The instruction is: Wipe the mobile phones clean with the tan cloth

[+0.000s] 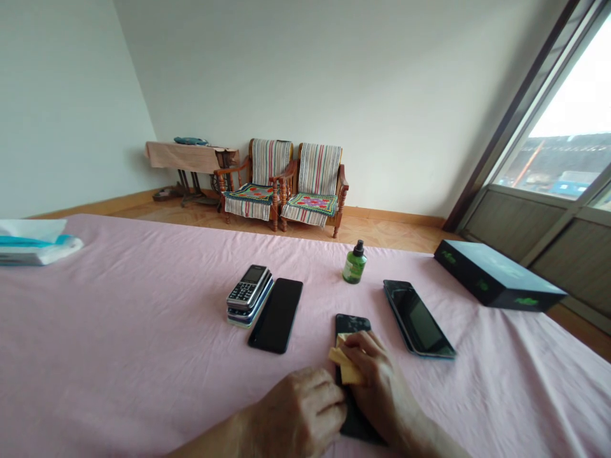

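Observation:
In the head view, a dark smartphone [353, 323] lies flat on the pink cloth, with smudges on its far end. My right hand [377, 375] is closed on a folded yellow cloth [351, 370] and presses it against the phone's surface. Curled fingers of my left hand [300, 410] grip the phone's left edge; their tips are hidden. To the left, another black smartphone [277, 315] lies beside a stack of phones with a keypad phone [248, 286] on top. A tablet-like device [420, 321] rests on the right, seemingly on another thin device.
A green bottle with a black cap [354, 264] stands upright beyond the phones. At the far right is a black box [496, 277]; at the far left lies a white and blue packet [38, 245]. Two wooden chairs [312, 172] stand past the pink-covered surface [143, 381].

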`<state>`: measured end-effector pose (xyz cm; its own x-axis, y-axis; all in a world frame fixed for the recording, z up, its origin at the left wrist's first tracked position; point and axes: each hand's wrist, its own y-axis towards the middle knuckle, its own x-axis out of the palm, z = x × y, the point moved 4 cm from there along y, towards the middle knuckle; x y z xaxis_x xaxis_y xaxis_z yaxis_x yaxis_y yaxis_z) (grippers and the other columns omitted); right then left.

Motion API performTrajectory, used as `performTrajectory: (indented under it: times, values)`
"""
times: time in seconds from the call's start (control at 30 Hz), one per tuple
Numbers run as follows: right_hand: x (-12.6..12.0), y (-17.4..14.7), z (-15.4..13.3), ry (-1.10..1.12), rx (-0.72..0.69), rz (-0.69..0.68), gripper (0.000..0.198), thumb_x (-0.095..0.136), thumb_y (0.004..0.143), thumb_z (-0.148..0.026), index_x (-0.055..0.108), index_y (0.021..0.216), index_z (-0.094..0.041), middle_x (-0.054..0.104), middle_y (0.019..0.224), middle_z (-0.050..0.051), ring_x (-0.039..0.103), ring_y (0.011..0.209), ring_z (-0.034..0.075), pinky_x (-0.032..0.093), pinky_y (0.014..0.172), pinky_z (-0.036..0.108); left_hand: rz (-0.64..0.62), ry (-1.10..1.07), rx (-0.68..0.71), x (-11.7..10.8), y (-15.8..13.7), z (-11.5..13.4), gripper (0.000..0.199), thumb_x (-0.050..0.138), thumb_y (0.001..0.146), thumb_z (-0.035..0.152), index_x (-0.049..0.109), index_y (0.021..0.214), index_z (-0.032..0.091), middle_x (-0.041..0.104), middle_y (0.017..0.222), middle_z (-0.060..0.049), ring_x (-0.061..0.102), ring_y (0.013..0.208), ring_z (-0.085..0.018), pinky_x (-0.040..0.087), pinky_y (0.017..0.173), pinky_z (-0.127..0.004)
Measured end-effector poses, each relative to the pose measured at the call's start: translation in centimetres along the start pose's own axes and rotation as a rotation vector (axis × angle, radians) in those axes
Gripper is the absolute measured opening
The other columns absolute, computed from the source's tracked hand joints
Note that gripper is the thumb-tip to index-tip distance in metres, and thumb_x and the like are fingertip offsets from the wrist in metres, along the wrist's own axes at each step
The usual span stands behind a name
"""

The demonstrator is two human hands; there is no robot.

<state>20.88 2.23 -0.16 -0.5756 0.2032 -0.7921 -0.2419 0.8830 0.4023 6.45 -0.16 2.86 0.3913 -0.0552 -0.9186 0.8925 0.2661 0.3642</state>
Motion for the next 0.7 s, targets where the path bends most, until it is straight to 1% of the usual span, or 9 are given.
performTrajectory:
  times: [0.1,0.2,0.3,0.37,0.47,0.6,0.7]
  values:
    - [-0.2,1.5,0.8,-0.033,0.018,0.020,0.030,0.050,0.083,-0.001,0.069,0.094,-0.021,0.061,0.096,0.007,0.053,0.088,0.021,0.046,0.076,0.033,-0.007,0.001,-0.011,-0.1,0.0,0.0,0.015,0.049,0.095,0.015,0.058,0.106,0.016,0.068,0.096,-0.006,0.061,0.088,-0.018,0.048,0.086,-0.030]
    - [-0.5,3.3,1.6,-0.047,0.013,0.035,0.026,0.050,0.085,-0.003,0.069,0.089,-0.020,0.061,0.094,0.008,0.053,0.089,0.021,0.046,0.078,0.033,-0.008,0.015,-0.009,-0.1,-0.1,-0.1,0.017,0.049,0.095,0.017,0.058,0.109,0.016,0.068,0.101,-0.006,0.061,0.092,-0.019,0.048,0.089,-0.031]
    - [-0.6,4.1,1.8,-0.037,-0.008,0.055,0.026,0.050,0.084,-0.001,0.069,0.087,-0.019,0.061,0.092,0.008,0.052,0.089,0.022,0.046,0.079,0.033,-0.011,0.028,0.026,-0.1,-0.2,-0.2,0.018,0.051,0.094,0.018,0.058,0.111,0.014,0.068,0.106,-0.006,0.060,0.094,-0.019,0.047,0.091,-0.031]
    - [-0.5,3.8,1.5,-0.023,-0.021,0.045,0.027,0.050,0.083,-0.001,0.069,0.088,-0.019,0.061,0.092,0.007,0.053,0.088,0.021,0.046,0.077,0.033,-0.015,0.035,0.050,0.0,-0.2,-0.1,0.018,0.053,0.093,0.018,0.058,0.109,0.013,0.068,0.106,-0.006,0.060,0.093,-0.019,0.047,0.091,-0.030]
    - [-0.4,2.1,0.4,0.023,-0.037,0.014,0.027,0.051,0.083,0.000,0.068,0.088,-0.020,0.061,0.094,0.007,0.053,0.087,0.021,0.047,0.075,0.033,-0.020,0.037,0.034,-0.1,0.0,0.0,0.015,0.052,0.093,0.016,0.059,0.106,0.012,0.068,0.099,-0.005,0.061,0.090,-0.018,0.048,0.089,-0.030]
    - [-0.1,-0.3,-1.0,0.072,-0.064,-0.025,0.026,0.053,0.082,-0.001,0.066,0.091,-0.021,0.061,0.098,0.007,0.053,0.088,0.022,0.047,0.075,0.033,-0.016,0.038,0.006,-0.2,0.2,0.2,0.012,0.049,0.094,0.013,0.060,0.094,0.013,0.066,0.093,-0.006,0.060,0.089,-0.019,0.049,0.087,-0.030]
    - [0.1,-0.3,-0.7,0.046,-0.056,-0.025,0.028,0.052,0.082,-0.001,0.067,0.093,-0.022,0.061,0.097,0.006,0.053,0.087,0.021,0.047,0.075,0.033,-0.015,0.015,0.013,-0.2,0.3,0.1,0.011,0.049,0.093,0.014,0.060,0.092,0.013,0.066,0.091,-0.006,0.060,0.087,-0.018,0.049,0.086,-0.030]
